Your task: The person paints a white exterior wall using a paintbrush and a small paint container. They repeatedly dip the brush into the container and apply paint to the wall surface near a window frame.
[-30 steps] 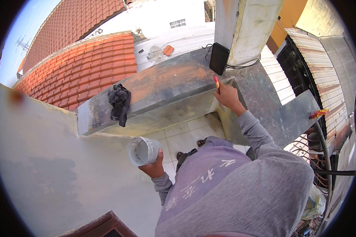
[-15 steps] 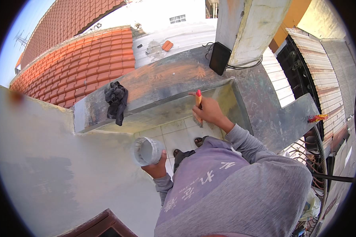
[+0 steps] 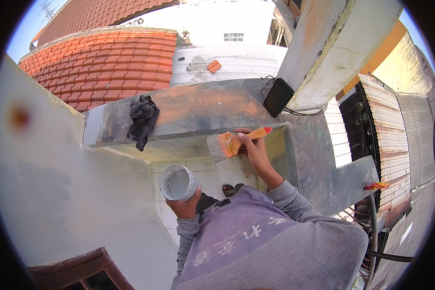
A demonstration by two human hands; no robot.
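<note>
My left hand (image 3: 184, 207) is wrapped round a paint-smeared plastic tub (image 3: 191, 188), held upright at waist height. Grey paint (image 3: 177, 183) shows inside it. In my right hand (image 3: 257, 153) is a flat paintbrush (image 3: 232, 143) with an orange handle and red tip. Its pale, paint-coated bristles point left, above and to the right of the tub, apart from it. The brush is in front of the parapet's inner face. Some right-hand fingers are hidden behind the handle.
A grey ledge (image 3: 198, 104) runs ahead, with a crumpled black cloth (image 3: 143, 121) at its left and a black device (image 3: 278, 97) with cables beside a pillar (image 3: 336, 53). A red-yellow packet (image 3: 376, 185) lies far right. A partly grey-painted wall (image 3: 116, 193) stands left; tiled floor (image 3: 203, 166) lies below.
The brush has turned from bristles-down to lying sideways, bristles leftward, and my right hand has rolled with it. The tub now shows more of its opening. The whole view has shifted.
</note>
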